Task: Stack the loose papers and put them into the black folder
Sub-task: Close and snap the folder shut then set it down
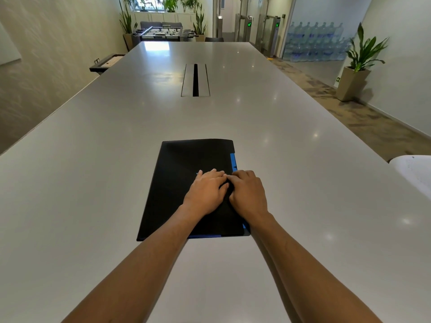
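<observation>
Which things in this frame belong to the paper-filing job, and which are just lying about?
Job:
- flat black folder with blue edging, closed on the table
- left hand and right hand, both resting on it
- no loose papers visible

Lying about:
- long grey table
- white object at the right edge
- metal cable hatch

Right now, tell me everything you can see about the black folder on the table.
The black folder lies flat and closed on the grey table, slightly rotated. Its cover looks matte and dark, with blue edging showing along its right side and near edge. Both hands rest on its right half: the left hand and right hand press down side by side. No loose papers show outside it.
</observation>
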The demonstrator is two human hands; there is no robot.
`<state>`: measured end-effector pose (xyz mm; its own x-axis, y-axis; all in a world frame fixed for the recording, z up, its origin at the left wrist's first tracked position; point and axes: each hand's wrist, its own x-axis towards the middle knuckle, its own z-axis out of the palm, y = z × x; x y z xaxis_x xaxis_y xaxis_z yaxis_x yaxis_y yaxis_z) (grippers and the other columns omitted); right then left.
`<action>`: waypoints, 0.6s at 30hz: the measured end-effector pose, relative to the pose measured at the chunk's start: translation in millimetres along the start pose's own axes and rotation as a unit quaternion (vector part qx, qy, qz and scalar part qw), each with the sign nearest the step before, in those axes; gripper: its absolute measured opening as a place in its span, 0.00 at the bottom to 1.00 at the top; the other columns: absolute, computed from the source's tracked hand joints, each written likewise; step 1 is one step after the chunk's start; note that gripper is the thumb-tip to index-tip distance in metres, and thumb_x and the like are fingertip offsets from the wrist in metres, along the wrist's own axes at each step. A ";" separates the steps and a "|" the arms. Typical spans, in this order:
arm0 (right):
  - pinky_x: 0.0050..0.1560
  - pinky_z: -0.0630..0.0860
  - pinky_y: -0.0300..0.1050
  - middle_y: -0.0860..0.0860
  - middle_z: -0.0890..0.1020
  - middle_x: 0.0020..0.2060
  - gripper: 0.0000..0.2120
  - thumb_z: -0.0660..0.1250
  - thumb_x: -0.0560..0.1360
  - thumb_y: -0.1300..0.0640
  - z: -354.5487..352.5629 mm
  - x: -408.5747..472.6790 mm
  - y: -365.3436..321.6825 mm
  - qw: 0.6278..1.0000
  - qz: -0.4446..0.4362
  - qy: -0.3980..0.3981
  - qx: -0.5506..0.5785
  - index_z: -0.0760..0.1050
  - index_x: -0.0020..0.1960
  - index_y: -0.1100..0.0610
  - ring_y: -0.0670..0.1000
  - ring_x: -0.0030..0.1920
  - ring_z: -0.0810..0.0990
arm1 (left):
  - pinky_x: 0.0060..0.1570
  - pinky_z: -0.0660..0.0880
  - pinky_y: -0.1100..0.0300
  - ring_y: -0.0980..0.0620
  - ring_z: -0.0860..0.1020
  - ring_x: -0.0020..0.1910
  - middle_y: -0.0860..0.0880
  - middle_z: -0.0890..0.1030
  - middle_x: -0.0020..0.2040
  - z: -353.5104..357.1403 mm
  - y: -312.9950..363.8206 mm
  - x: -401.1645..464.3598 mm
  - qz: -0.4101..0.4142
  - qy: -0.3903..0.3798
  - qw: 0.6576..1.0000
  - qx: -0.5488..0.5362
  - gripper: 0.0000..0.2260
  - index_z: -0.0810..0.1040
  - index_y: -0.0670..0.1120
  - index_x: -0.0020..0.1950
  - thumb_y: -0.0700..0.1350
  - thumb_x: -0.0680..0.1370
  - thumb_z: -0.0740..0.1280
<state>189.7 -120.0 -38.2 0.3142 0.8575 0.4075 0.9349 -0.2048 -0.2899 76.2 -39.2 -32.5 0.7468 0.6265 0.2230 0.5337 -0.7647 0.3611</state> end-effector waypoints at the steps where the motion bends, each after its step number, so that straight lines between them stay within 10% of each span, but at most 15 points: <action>1: 0.56 0.70 0.48 0.53 0.81 0.55 0.14 0.63 0.75 0.59 0.2 0.0 -0.3 1.000 0.001 -0.002 -0.003 0.79 0.59 0.54 0.54 0.56 0.75 | 0.73 0.54 0.44 0.49 0.65 0.73 0.48 0.73 0.71 0.7 -0.6 0.4 0.002 0.003 1.000 0.004 0.16 0.73 0.49 0.69 0.50 0.82 0.59; 12: 0.57 0.70 0.49 0.54 0.79 0.57 0.15 0.62 0.76 0.58 -2.4 -2.2 -2.2 1.000 0.013 -0.020 -0.011 0.76 0.61 0.54 0.54 0.58 0.74 | 0.73 0.52 0.44 0.49 0.66 0.72 0.47 0.73 0.69 2.0 -2.9 0.5 0.001 0.007 1.000 -0.029 0.16 0.74 0.48 0.68 0.49 0.81 0.61; 18: 0.55 0.72 0.45 0.56 0.77 0.58 0.17 0.63 0.76 0.58 -14.2 -13.2 -10.4 0.990 0.130 0.028 0.041 0.73 0.63 0.57 0.54 0.57 0.74 | 0.63 0.72 0.50 0.52 0.77 0.59 0.48 0.80 0.60 -17.9 6.3 -13.3 -0.049 0.153 0.984 -0.075 0.12 0.79 0.46 0.61 0.47 0.78 0.66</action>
<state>178.2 -135.9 -28.3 0.5529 0.7531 0.3567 0.8057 -0.3740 -0.4593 62.6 -49.6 -17.0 0.5287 0.7292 0.4344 0.5149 -0.6824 0.5189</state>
